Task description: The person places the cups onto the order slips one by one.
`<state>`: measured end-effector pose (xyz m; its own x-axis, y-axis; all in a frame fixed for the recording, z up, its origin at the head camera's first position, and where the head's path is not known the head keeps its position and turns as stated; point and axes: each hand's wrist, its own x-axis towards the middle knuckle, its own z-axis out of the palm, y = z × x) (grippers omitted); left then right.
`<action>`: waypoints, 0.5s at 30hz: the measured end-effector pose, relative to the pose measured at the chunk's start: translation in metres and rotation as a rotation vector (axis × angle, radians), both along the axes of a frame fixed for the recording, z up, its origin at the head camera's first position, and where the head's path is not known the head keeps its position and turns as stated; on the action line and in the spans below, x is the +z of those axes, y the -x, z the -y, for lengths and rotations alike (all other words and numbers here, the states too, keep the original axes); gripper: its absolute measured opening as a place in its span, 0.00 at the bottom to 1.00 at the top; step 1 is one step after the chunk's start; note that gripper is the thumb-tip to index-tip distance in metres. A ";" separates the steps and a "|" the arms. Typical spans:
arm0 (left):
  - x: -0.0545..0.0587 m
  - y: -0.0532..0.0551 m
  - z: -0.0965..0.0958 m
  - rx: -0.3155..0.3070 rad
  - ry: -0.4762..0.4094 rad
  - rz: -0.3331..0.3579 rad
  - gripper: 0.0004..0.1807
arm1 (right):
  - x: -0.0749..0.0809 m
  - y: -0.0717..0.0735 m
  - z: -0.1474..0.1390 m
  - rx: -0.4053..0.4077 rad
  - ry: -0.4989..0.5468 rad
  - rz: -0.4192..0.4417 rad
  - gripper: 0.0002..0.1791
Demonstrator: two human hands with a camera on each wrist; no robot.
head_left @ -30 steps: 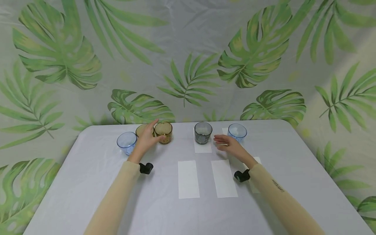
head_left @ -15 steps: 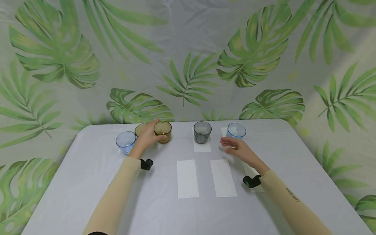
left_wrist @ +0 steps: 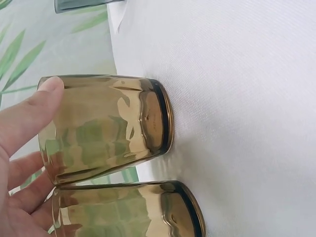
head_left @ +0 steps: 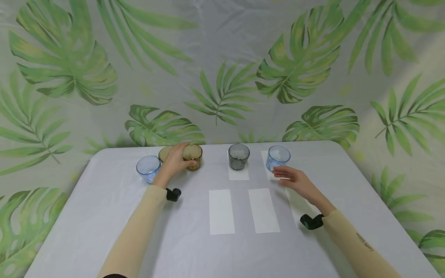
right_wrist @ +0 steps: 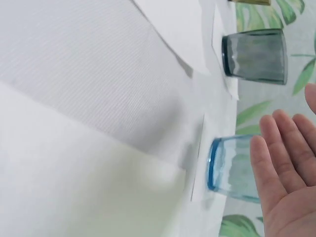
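My left hand (head_left: 172,164) grips an amber glass (head_left: 195,156) at the back of the table. In the left wrist view the thumb (left_wrist: 44,106) lies along the rim side and the fingers reach behind the glass. A second amber glass (left_wrist: 123,212) stands right beside it, partly hidden by the hand in the head view. Just left of these is a blue glass (head_left: 148,170). My right hand (head_left: 295,181) holds nothing, its fingers extended just in front of another blue glass (head_left: 276,154), overlapping its lower edge in the head view.
A grey glass (head_left: 238,158) stands on a white paper strip (head_left: 239,175) at the back. The right blue glass also stands on a strip. Nearer lie more paper strips, one left (head_left: 221,212), one middle (head_left: 264,211), one under the right forearm. A leaf-print cloth (head_left: 222,77) hangs behind.
My right hand has moved right and nearer to me, away from the grey glass and past the right blue glass's front. My left hand has stayed at the amber glass.
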<state>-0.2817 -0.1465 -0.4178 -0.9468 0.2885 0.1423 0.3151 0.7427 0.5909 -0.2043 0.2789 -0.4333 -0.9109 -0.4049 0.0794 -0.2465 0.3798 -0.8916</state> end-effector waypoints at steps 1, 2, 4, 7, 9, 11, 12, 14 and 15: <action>0.000 -0.001 0.000 0.000 -0.005 -0.002 0.43 | 0.000 -0.001 -0.002 0.001 0.004 -0.003 0.23; 0.000 -0.001 0.000 0.000 -0.010 -0.005 0.43 | -0.001 -0.002 -0.004 -0.001 0.006 -0.005 0.23; 0.000 -0.002 0.001 0.000 -0.019 -0.009 0.43 | -0.002 -0.004 -0.008 -0.009 0.002 -0.005 0.24; -0.001 -0.003 0.001 0.004 -0.039 -0.014 0.43 | -0.004 -0.006 -0.013 -0.018 -0.015 -0.003 0.24; -0.001 -0.004 0.001 0.006 -0.055 -0.022 0.43 | -0.005 -0.008 -0.017 -0.025 -0.027 -0.005 0.24; -0.001 -0.006 0.001 0.012 -0.075 -0.025 0.44 | -0.006 -0.010 -0.020 -0.027 -0.026 -0.015 0.24; -0.001 -0.007 0.000 0.014 -0.087 -0.028 0.44 | -0.007 -0.010 -0.022 -0.029 -0.026 -0.021 0.24; -0.001 -0.009 -0.001 0.016 -0.113 -0.035 0.43 | -0.007 -0.012 -0.025 -0.034 -0.022 -0.031 0.24; -0.001 -0.010 -0.002 0.016 -0.125 -0.040 0.43 | -0.008 -0.013 -0.027 -0.037 -0.023 -0.034 0.24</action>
